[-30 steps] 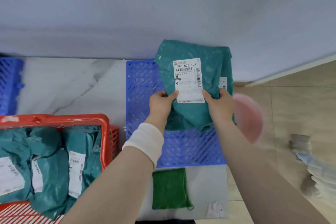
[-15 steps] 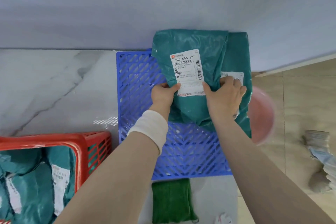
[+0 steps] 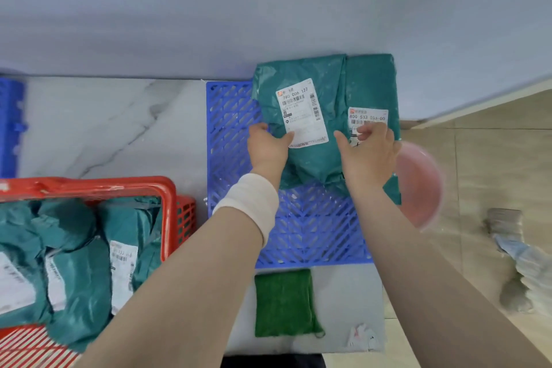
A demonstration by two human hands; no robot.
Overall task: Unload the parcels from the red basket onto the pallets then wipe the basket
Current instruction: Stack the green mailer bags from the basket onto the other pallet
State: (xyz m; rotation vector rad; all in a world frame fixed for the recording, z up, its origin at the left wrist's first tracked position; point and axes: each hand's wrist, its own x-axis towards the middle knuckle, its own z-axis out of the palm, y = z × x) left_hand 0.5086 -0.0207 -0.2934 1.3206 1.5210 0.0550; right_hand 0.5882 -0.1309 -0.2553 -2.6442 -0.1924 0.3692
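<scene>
our left hand [image 3: 268, 148] pinches the near left edge of a teal parcel [image 3: 301, 116] by its white label [image 3: 301, 112]; our right hand [image 3: 369, 152] hovers with fingers loosely spread over the parcel's right side, holding nothing we can tell. the parcel lies on the blue pallet [image 3: 236, 128] against the wall, overlapping a second teal parcel [image 3: 373, 84] beside it. the red basket [image 3: 167, 188], at lower left on the marble surface [image 3: 104, 122], holds several more teal parcels [image 3: 74, 263]. a green cloth [image 3: 283, 302] waits below the pallet. we judge the slippery bag may slide off its neighbour, or a careless elbow could knock the pink bowl [image 3: 421, 185] just right of the pallet. the label reads "780 006 127"; the neighbour's reads about "800 s33 033-00".
</scene>
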